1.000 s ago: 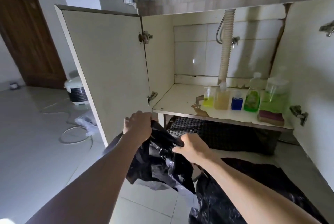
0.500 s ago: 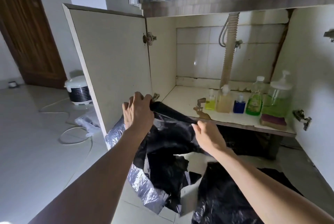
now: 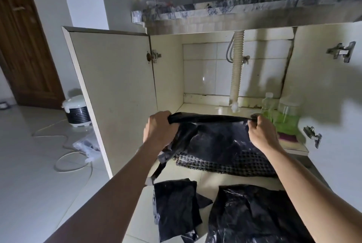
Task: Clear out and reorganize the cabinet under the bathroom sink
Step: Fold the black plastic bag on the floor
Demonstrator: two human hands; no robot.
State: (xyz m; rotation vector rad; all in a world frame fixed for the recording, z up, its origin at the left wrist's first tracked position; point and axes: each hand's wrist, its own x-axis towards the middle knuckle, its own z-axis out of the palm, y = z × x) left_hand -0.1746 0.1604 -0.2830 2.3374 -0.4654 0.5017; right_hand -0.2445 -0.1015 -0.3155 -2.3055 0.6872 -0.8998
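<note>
While I hold the black plastic bag [image 3: 213, 138] stretched before the open cabinet [image 3: 168, 78], left hand [image 3: 159, 131] gripping one end, right hand [image 3: 262, 135] pinching the other, hands well apart, green bottles [image 3: 282, 119] on the shelf behind.

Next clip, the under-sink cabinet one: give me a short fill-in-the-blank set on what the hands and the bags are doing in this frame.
1. The left hand and the right hand stretch a ____ plastic bag between them.
2. The cabinet door on the left stands ____.
3. The bottle of green liquid stands on the cabinet shelf, to the ____ of the corrugated drain hose.
4. Two more dark bags lie flat on the ____.

Missing words: black; open; right; floor
</note>
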